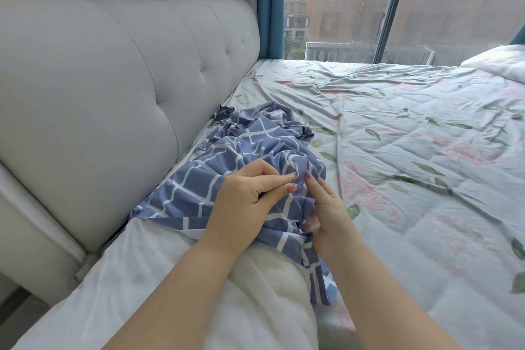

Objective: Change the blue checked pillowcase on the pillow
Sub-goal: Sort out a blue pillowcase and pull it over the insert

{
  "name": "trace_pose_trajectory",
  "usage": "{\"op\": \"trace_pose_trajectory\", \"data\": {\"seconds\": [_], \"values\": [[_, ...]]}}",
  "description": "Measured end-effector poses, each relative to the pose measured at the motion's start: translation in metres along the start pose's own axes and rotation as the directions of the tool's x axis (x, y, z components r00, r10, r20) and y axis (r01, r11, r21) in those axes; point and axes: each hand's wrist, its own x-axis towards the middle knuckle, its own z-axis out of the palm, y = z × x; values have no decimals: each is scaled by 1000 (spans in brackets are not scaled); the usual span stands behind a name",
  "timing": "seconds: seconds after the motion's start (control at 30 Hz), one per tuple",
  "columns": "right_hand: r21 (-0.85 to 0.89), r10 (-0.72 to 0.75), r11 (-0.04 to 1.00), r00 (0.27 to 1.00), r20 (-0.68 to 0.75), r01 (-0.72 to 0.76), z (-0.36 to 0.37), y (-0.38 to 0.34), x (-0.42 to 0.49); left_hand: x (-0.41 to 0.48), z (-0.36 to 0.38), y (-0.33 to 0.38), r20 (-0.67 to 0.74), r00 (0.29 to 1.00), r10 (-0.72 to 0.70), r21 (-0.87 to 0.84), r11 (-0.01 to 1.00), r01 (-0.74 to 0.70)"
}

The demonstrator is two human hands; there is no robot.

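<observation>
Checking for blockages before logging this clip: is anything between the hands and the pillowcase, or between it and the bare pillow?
Nothing visible. The left hand and right hand pinch the pillowcase at its bunched fold, and it lies directly on the pillow, bare at the near end.

Far end of pillow (142, 278) buried under bunched pillowcase (241, 145); near end cut by bottom edge, as are both forearms. Right hand (326, 213): thumb and palm partly under a fold, grip not readable. Left hand (247, 202): fingertips meet a crease, pinch or press unclear. Smeared patch beside the pillow, low centre. Headboard (99, 79) runs off left and top. Buildings through the streaked window (341, 3) blurred. White quilt (500, 62) cropped at right edge.
</observation>
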Motion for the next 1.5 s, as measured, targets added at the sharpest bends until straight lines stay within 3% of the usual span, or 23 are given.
{"op": "trace_pose_trajectory", "data": {"seconds": [0.1, 0.33, 0.47, 0.7, 0.9, 1.07, 1.27, 1.5], "values": [[145, -57, 988, 997, 53, 49, 5, -1, 0, 1, 0, -2, -57, 998, 7, 22, 1000, -6], [189, -81, 980, 995, 64, 67, 8, 0, -5, 2, -1, -4, -6, 986, 168, 218, 962, -163], [249, -83, 967, 994, 78, 61, 6, -4, -9, 1, 3, -7, 57, 994, 94, 250, 963, -105], [214, -109, 973, 991, 83, 89, 4, -5, -13, 1, 5, -3, 10, 998, 57, 382, 922, -56], [101, -112, 990, 990, 86, 103, 5, -5, -21, 4, 1, -10, -95, 994, 50, 292, 956, -21], [99, -76, 993, 990, 122, 64, 2, -10, -27, 7, -7, -14, 8, 1000, 29, 80, 996, -30], [84, -52, 996, 984, 170, 38, 4, -13, -32, 9, -4, -13, 2, 1000, 16, 123, 992, -16], [-44, 1, 999, 998, 62, 1, 2, -16, -35, 13, -9, -21, -79, 995, -68, 87, 993, 74]]}}
